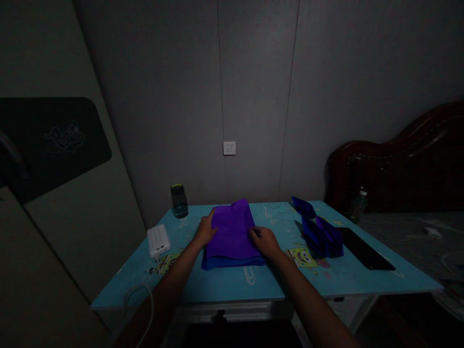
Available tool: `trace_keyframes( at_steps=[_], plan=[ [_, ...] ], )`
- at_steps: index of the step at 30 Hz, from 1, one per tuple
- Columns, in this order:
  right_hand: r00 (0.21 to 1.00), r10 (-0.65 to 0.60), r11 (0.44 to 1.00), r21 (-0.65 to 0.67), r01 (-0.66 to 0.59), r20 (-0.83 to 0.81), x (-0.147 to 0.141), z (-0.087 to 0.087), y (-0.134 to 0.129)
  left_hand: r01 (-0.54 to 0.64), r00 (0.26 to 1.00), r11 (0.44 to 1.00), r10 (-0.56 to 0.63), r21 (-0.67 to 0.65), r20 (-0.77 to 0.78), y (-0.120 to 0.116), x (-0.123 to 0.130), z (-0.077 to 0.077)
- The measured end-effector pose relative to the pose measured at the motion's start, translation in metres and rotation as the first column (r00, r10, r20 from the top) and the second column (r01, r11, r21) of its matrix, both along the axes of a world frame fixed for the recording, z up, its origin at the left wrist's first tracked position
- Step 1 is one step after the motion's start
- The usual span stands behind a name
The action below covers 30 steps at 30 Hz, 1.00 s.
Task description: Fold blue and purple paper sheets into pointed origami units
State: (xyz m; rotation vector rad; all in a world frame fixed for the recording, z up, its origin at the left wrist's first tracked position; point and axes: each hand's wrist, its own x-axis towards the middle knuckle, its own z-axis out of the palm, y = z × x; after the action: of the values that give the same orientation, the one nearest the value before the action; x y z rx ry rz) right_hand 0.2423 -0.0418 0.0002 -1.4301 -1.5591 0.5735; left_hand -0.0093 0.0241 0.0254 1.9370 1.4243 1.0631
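A stack of purple paper sheets (232,237) lies on the table in front of me, its top sheet slightly wavy and lifted at the far edge. Blue sheets (232,262) stick out below it along the near edge. At the stack's left edge rests my left hand (205,231), thumb and forefinger apart, the thumb touching the purple paper. My right hand (265,240) is closed at the right edge, its fingers curled against the purple sheet. Its fingertips are dim, but they seem to pinch that edge.
Folded blue-purple paper pieces (322,237) stand on the right of the blue table (232,285), beside a flat black tablet-like slab (366,249). On the left are a dark water bottle (179,201) and a white power bank (158,240) with a cable. A wall (253,96) rises behind.
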Motion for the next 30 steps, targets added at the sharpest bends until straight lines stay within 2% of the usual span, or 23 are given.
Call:
trace_keyframes(
  at_steps=[7, 12, 15, 19, 30],
  plan=[
    [0.938, -0.112, 0.993, 0.0, 0.119, 0.327, 0.003, 0.003, -0.002, 0.031, 0.933, 0.999, -0.016, 0.035, -0.359, -0.008, 0.007, -0.014],
    [0.882, -0.17, 0.982, 0.003, 0.188, 0.439, 0.002, 0.006, -0.006, -0.042, 0.859, 0.993, 0.093, 0.112, -0.503, -0.012, 0.007, -0.017],
    [0.858, -0.193, 0.976, 0.007, 0.216, 0.475, 0.001, 0.008, -0.008, -0.076, 0.824, 0.988, 0.139, 0.135, -0.549, -0.016, 0.008, -0.021],
    [0.844, -0.206, 0.972, 0.002, 0.236, 0.494, 0.002, 0.006, -0.008, -0.073, 0.804, 0.989, 0.133, 0.125, -0.58, -0.024, 0.011, -0.03],
    [0.826, -0.151, 0.981, -0.022, 0.194, 0.543, 0.001, -0.002, -0.002, -0.069, 0.807, 0.98, 0.166, 0.189, -0.567, -0.033, 0.02, -0.041]
  ],
)
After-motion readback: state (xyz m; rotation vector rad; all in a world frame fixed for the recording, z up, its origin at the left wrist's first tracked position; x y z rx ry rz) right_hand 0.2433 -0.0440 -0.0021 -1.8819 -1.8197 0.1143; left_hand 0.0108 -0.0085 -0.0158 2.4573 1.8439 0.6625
